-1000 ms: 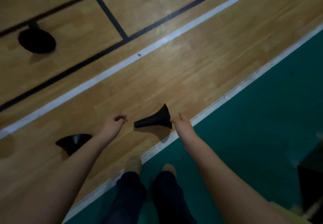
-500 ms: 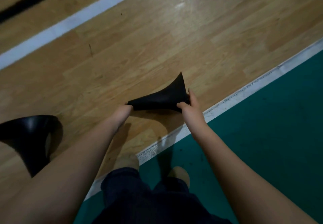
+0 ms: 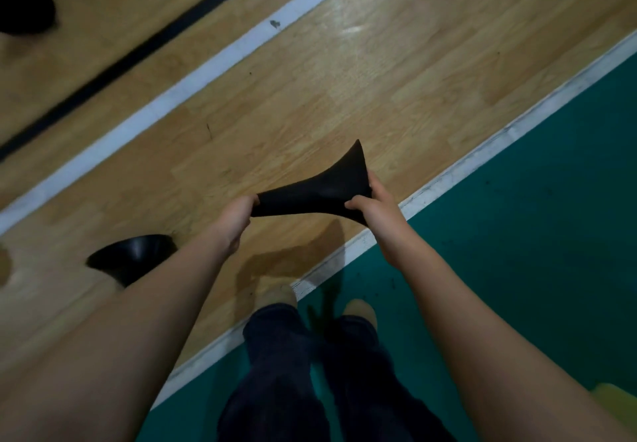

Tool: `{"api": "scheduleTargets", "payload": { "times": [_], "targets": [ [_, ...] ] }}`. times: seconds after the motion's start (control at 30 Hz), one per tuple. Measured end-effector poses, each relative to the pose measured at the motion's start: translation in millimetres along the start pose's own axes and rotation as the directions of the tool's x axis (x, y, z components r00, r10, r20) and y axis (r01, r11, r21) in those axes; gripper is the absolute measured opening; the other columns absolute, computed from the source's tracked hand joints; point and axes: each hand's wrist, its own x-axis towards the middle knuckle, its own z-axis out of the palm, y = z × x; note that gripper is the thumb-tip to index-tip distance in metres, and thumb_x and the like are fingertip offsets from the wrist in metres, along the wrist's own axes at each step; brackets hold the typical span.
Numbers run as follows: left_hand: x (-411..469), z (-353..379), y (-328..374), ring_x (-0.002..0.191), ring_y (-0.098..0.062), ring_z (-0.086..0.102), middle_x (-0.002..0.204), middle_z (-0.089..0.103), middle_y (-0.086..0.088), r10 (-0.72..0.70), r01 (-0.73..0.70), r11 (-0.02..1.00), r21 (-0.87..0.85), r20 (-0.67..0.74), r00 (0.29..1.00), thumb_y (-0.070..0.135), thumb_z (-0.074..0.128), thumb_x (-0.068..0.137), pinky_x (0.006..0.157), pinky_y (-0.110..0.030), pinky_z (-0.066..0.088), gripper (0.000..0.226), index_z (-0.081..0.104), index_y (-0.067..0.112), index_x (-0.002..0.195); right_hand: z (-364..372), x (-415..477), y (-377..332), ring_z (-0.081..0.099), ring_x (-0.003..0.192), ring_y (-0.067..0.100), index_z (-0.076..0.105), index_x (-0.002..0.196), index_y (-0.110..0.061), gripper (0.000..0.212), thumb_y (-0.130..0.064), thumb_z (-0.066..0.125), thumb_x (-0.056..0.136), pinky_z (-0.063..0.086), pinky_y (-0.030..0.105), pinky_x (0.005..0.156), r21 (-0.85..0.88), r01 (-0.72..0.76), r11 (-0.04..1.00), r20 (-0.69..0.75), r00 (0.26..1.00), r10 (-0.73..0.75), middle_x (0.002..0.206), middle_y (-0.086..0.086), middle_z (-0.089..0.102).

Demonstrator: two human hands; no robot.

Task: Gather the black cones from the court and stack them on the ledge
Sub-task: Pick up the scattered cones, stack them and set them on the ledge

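This is an indoor sports hall, seen looking down onto its court. The floor is glossy, varnished wooden strip boarding, crossed by a painted white line and a black line that meets another at a corner. A second white boundary line edges the boards against a green surround, and a black cone lies on the boards at the left.
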Motion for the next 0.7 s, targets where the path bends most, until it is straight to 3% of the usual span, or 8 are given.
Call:
{"api": "scheduleTargets", "payload": {
  "times": [0.1, 0.2, 0.33, 0.47, 0.63, 0.7],
  "targets": [
    [-61, -27, 28, 0.128, -0.025, 0.041, 0.139, 0.041, -0.013, 0.026, -0.026, 1.000, 0.010, 0.015, 1.000, 0.023, 0.042, 0.097, 0.103, -0.032, 0.034, 0.037, 0.045, 0.006, 0.129, 2, -54, -38, 0.048, 0.125, 0.022, 0.031, 0.148, -0.031, 0.074, -0.018, 0.055, 0.080, 0.039, 0.046, 0.108, 0.021, 0.014, 1.000, 0.009, 1.000, -0.015, 0.139, -0.002, 0.049],
    [-120, -49, 53, 0.124, -0.023, 0.042, 0.131, 0.043, -0.010, 0.050, -0.050, 0.999, -0.002, -0.010, 0.999, 0.022, 0.041, 0.097, 0.100, -0.031, 0.035, 0.024, 0.046, 0.010, 0.117, 0, -106, -76, 0.052, 0.119, 0.022, 0.039, 0.143, -0.030, 0.059, -0.010, 0.052, 0.088, 0.043, 0.039, 0.102, 0.038, 0.059, 0.998, 0.011, 0.998, -0.060, 0.129, -0.001, 0.055],
    [-205, -80, 91, 0.124, -0.025, 0.043, 0.132, 0.046, -0.010, 0.100, -0.098, 0.994, 0.049, -0.030, 0.995, 0.028, 0.042, 0.095, 0.104, -0.036, 0.035, 0.040, 0.045, 0.007, 0.129, -6, -182, -132, 0.053, 0.116, 0.020, 0.042, 0.138, -0.032, 0.053, -0.005, 0.048, 0.093, 0.043, 0.032, 0.094, 0.067, 0.119, 0.991, 0.008, 0.993, -0.120, 0.126, -0.003, 0.056],
    [-289, -103, 132, 0.119, -0.024, 0.046, 0.125, 0.048, -0.009, 0.190, -0.190, 0.982, 0.012, -0.123, 0.974, 0.026, 0.046, 0.095, 0.105, -0.036, 0.038, 0.041, 0.044, 0.008, 0.131, -12, -250, -188, 0.054, 0.116, 0.024, 0.045, 0.123, -0.036, 0.048, -0.001, 0.048, 0.091, 0.044, 0.039, 0.099, 0.087, 0.170, 0.982, -0.036, 0.985, -0.167, 0.118, -0.003, 0.058],
    [-373, -129, 171, 0.100, -0.020, 0.047, 0.111, 0.049, -0.006, 0.302, -0.312, 0.950, -0.032, -0.180, 0.936, 0.025, 0.047, 0.093, 0.093, -0.034, 0.041, 0.037, 0.049, 0.010, 0.127, -18, -327, -239, 0.056, 0.114, 0.023, 0.049, 0.128, -0.031, 0.051, -0.001, 0.050, 0.088, 0.046, 0.040, 0.100, 0.095, 0.275, 0.957, -0.057, 0.961, -0.271, 0.122, 0.002, 0.060],
    [-406, -143, 187, 0.100, -0.022, 0.048, 0.110, 0.050, -0.005, 0.318, -0.334, 0.941, -0.045, -0.212, 0.924, 0.024, 0.048, 0.093, 0.097, -0.038, 0.044, 0.036, 0.051, 0.011, 0.126, -19, -355, -255, 0.057, 0.113, 0.023, 0.051, 0.126, -0.032, 0.049, -0.001, 0.050, 0.087, 0.047, 0.040, 0.099, 0.113, 0.315, 0.942, -0.056, 0.949, -0.311, 0.119, 0.002, 0.062]
  ]
}}
